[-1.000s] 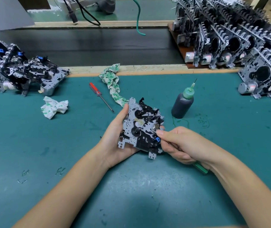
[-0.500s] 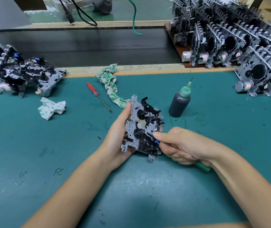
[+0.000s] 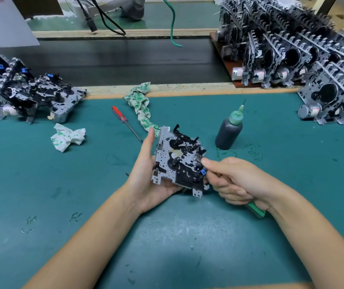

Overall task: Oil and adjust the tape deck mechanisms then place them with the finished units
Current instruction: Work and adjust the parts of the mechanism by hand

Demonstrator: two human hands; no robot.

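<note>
1. Left hand (image 3: 146, 180) cradles a tape deck mechanism (image 3: 179, 161) from beneath, thumb up along its 9 o'clock edge, long axis tipped toward 11 o'clock.
2. Right hand (image 3: 235, 180), at the unit's 3 o'clock, curls round a green-handled tool (image 3: 255, 209), fingertips touching the blue part.
3. Oil bottle (image 3: 229, 130) stands at 1 o'clock, stacked units (image 3: 302, 57) beyond.

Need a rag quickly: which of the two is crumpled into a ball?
The white rag left of the red screwdriver; the other rag lies stretched out long.
</note>
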